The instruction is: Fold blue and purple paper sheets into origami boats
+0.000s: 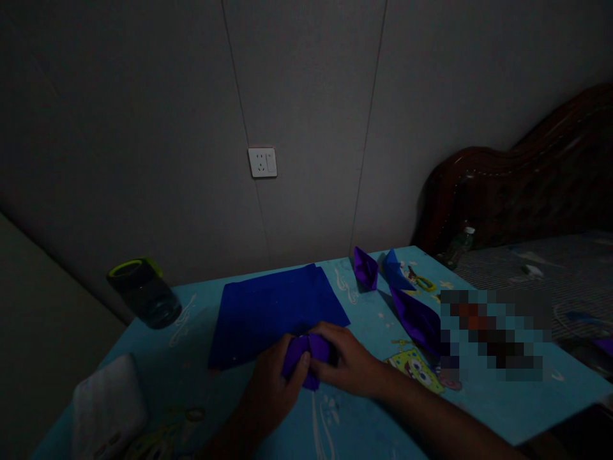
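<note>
Between my hands is a piece of folded purple paper (313, 377), held just above the table near its middle. My left hand (275, 380) grips its left side, thumb on the front face. My right hand (345, 361) pinches its right side, with the fingers curled behind. Part of the paper is hidden by my fingers. Beyond my hands lies a flat stack of dark blue paper (278, 310). To the right stand folded paper boats: a small purple boat (365, 269), a blue boat (396, 271) and a longer purple boat (416, 319).
The table (359, 421) has a light blue cartoon cover. A dark cup (146, 294) with a yellow-green rim stands at the left, near a white boxy object (110, 406). A pixelated patch (495, 335) hides something at the right. Beyond are a bed headboard (527, 185) and a bottle (462, 246).
</note>
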Action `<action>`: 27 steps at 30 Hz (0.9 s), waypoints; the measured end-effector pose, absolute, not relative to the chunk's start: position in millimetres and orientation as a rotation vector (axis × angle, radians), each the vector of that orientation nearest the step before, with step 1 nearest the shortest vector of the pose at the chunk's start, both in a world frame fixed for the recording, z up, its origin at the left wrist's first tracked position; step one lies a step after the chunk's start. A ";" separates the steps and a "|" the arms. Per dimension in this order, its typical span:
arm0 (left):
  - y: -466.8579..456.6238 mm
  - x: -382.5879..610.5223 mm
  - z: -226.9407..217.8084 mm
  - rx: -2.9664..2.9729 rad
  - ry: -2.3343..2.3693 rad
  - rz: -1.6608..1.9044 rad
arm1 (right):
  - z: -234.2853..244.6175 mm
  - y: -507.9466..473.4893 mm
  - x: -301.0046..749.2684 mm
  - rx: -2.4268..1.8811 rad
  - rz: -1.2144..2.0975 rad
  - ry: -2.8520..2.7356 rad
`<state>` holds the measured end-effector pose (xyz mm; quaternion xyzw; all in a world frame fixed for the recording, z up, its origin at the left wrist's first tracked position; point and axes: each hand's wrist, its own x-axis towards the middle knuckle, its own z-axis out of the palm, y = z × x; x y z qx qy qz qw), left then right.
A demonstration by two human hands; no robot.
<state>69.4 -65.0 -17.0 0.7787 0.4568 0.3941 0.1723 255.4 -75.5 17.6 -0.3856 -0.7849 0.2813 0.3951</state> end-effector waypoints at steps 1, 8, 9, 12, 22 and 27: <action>-65.4 69.5 -15.6 2.176 1.303 1.119 | 16.8 -75.0 255.3 -0.980 0.745 -1.965; -62.6 63.8 0.9 1.843 1.160 1.085 | 18.5 -71.4 256.9 -1.010 0.988 -1.675; -61.5 63.1 1.1 1.776 1.124 1.108 | 18.4 -70.3 257.5 -0.999 1.024 -1.606; -57.7 62.7 -1.6 1.537 1.035 1.191 | 16.9 -66.6 258.5 -0.954 1.077 -1.387; -55.7 63.1 4.5 1.234 0.879 1.085 | 9.4 -58.0 259.1 -0.936 0.994 -1.047; -61.0 54.5 -1.4 1.560 0.804 0.873 | 16.7 -60.2 261.7 -0.938 0.957 -1.018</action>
